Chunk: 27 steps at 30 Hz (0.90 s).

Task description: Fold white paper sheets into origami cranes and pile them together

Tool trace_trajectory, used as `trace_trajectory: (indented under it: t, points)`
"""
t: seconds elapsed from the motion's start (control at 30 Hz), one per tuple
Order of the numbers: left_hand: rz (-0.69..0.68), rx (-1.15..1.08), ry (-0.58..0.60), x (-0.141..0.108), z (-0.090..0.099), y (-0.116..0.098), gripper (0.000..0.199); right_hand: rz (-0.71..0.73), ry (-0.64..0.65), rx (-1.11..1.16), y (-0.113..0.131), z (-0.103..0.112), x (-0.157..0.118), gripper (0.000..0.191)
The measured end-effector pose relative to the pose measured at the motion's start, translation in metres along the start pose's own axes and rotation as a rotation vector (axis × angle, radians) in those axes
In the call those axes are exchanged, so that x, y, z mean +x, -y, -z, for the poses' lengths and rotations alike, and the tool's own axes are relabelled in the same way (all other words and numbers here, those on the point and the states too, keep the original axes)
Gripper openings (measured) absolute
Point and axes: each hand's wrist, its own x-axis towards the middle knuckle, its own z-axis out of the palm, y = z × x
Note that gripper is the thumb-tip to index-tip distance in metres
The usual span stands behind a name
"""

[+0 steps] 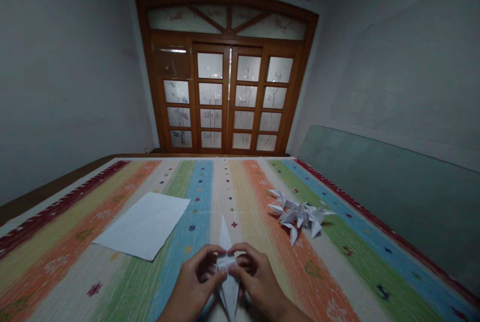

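Both my hands meet low in the middle of the view. My left hand and my right hand pinch a long, pointed white origami figure between their fingers. One paper point sticks up past my fingertips, and another hangs down below my hands. Part of its middle is hidden by my fingers. To the left lies a flat sheet of white paper, nearest my left hand but not touching it. To the right sits a cluster of spiky folded white paper figures, apart from my right hand.
Everything rests on a bed or mat with a rainbow-striped cover. A wooden door with frosted glass panes stands beyond its far edge. A pale green panel leans along the right wall.
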Motion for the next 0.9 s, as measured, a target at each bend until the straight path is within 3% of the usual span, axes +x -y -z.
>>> trace_trajectory:
  t: [0.13, 0.23, 0.33, 0.57, 0.7, 0.9]
  points:
    - [0.046, 0.029, 0.003, -0.003, 0.001, -0.002, 0.036, 0.032, -0.052, -0.072, -0.001, 0.002, -0.001, 0.039]
    - [0.027, 0.093, -0.017, -0.003, 0.003, -0.004, 0.026, 0.061, -0.081, -0.147, -0.002, 0.003, -0.002, 0.027]
    - [-0.025, 0.177, -0.019, -0.004, 0.004, -0.007, 0.016, 0.111, -0.115, -0.250, 0.002, 0.004, -0.001, 0.014]
    - [-0.216, 0.274, -0.023, -0.008, 0.001, -0.013, 0.004, 0.332, -0.153, -0.420, 0.014, 0.004, -0.003, 0.013]
    - [-0.132, 0.244, 0.010, -0.008, 0.001, -0.015, 0.004, 0.453, -0.103, -0.398, 0.007, 0.003, -0.003, 0.014]
    - [0.029, -0.013, -0.100, 0.001, 0.006, -0.013, 0.028, 0.546, -0.145, -0.388, 0.004, 0.007, -0.002, 0.035]
